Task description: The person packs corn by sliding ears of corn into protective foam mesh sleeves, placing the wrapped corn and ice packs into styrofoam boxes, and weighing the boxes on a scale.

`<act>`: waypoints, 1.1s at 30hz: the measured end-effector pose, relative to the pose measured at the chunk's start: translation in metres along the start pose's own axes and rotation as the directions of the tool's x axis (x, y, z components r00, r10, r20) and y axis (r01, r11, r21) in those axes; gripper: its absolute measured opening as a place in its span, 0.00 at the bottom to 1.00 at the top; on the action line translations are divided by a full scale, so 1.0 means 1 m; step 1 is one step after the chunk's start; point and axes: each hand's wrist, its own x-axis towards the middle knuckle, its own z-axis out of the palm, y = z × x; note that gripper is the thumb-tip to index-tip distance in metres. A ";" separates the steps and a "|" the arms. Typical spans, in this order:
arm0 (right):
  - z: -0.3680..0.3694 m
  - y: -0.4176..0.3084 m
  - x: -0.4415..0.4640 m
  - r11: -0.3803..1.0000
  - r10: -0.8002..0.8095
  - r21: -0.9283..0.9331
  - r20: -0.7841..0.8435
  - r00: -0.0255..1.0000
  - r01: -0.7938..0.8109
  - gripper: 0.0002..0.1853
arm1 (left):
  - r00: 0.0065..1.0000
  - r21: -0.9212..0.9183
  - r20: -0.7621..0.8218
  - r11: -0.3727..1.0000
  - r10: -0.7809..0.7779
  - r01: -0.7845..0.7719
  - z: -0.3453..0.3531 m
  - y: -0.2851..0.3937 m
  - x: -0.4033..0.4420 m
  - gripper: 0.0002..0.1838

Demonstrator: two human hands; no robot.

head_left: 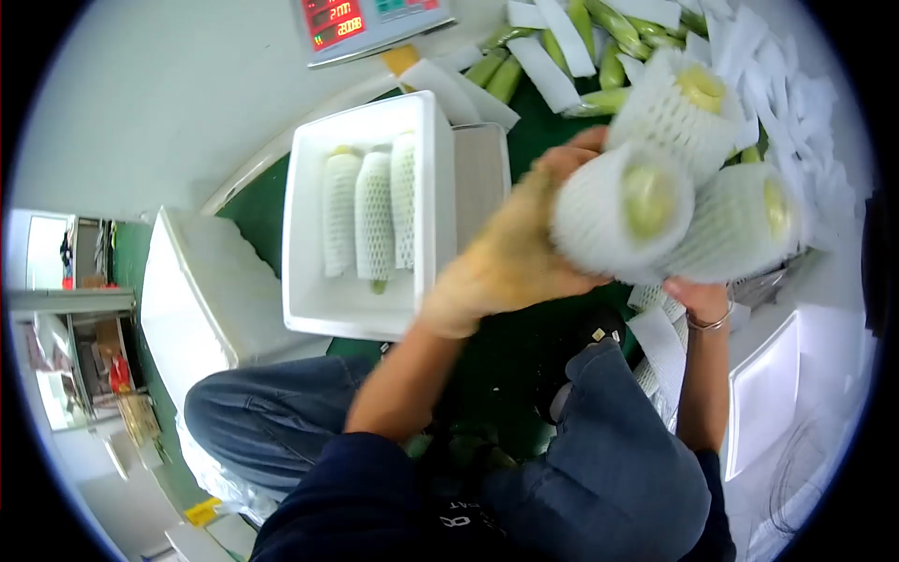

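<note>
Three green vegetables in white foam netting [623,206] are bunched together at the right of the view, their pale ends toward the camera. My left hand [510,248], in a yellowish glove, grips the bunch from its left side; part of its fingers is hidden behind the netting. From below, my right hand [700,298], with a bracelet at the wrist, holds the lower end of the bunch. Left of my hands a white foam box [430,187] stands on the scale's pale plate, and several netted vegetables [375,215] lie upright side by side in it.
A scale display [375,23] with red digits sits at the top. Unwrapped green vegetables [613,61] and white foam strips [768,122] are heaped at the upper right. Another foam box [201,290] leans at the left. A white lid or tray [763,393] stands at the right.
</note>
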 end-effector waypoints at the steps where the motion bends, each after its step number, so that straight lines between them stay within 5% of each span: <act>1: 0.010 -0.019 0.015 0.990 -0.084 -0.101 0.104 0.991 0.095 0.42 | 0.990 0.060 0.000 0.988 0.141 -0.140 -0.022 0.018 -0.009 0.43; 3: 0.067 -0.056 0.064 0.888 -0.276 -0.242 0.403 0.873 0.392 0.42 | 0.964 0.053 0.038 0.963 0.263 -0.265 -0.083 0.031 -0.033 0.43; 5: 0.119 -0.064 0.102 0.659 -0.397 -0.326 0.615 0.682 0.677 0.43 | 0.994 0.463 0.101 0.886 -0.029 -0.021 -0.156 0.045 -0.066 0.40; 6: 0.138 -0.061 0.118 0.487 -0.429 -0.363 0.692 0.580 0.794 0.44 | 0.988 0.641 0.144 0.765 -0.047 -0.057 -0.173 0.053 -0.065 0.38; 8: 0.168 -0.056 0.144 0.289 -0.351 -0.376 0.814 0.463 0.880 0.47 | 0.951 0.867 0.309 0.405 0.018 -0.290 -0.198 0.074 -0.054 0.36; 9: 0.181 -0.048 0.160 0.172 -0.318 -0.313 0.880 0.353 0.934 0.50 | 0.921 0.902 0.374 0.275 -0.110 -0.333 -0.224 0.062 -0.056 0.32; 10: 0.193 -0.037 0.168 0.174 -0.312 -0.312 0.882 0.353 0.934 0.50 | 0.922 0.901 0.372 0.280 -0.109 -0.330 -0.240 0.048 -0.062 0.32; 12: 0.216 -0.010 0.182 0.132 -0.050 -0.313 0.945 0.322 0.940 0.54 | 0.861 0.888 0.458 0.070 -0.220 -0.454 -0.268 0.016 -0.075 0.29; 14: 0.228 0.004 0.182 0.109 0.132 -0.329 0.940 0.315 0.938 0.54 | 0.763 0.880 0.457 0.105 -0.458 -0.464 -0.283 -0.017 -0.085 0.27; 16: 0.234 -0.008 0.176 0.037 0.285 -0.367 0.896 0.342 0.930 0.50 | 0.770 0.884 0.467 0.251 -0.434 -0.395 -0.285 -0.019 -0.088 0.25; 18: 0.233 -0.021 0.159 0.085 0.264 -0.386 0.898 0.353 0.918 0.44 | 0.865 0.866 0.388 0.447 -0.317 -0.225 -0.298 -0.010 -0.088 0.22; 19: 0.233 -0.032 0.152 0.120 0.231 -0.457 0.876 0.423 0.881 0.41 | 0.849 0.480 -0.003 0.744 -0.528 0.465 -0.306 -0.029 -0.088 0.22; 20: 0.230 -0.040 0.146 0.151 0.195 -0.526 0.846 0.496 0.837 0.38 | 0.967 0.797 0.119 0.602 -0.224 0.041 -0.330 -0.036 -0.098 0.20; 23: 0.210 -0.056 0.122 0.304 0.164 -0.621 0.781 0.603 0.722 0.29 | 0.992 0.823 -0.100 0.554 -0.075 0.125 -0.329 -0.005 -0.100 0.17; 25: 0.198 -0.068 0.107 0.360 0.217 -0.689 0.718 0.661 0.629 0.27 | 0.889 0.636 -0.366 0.623 -0.276 0.456 -0.322 0.010 -0.096 0.15; 33: 0.145 -0.082 0.029 0.477 0.296 -0.803 0.530 0.794 0.358 0.22 | 0.827 0.581 -0.453 0.593 -0.334 0.558 -0.310 -0.012 -0.124 0.14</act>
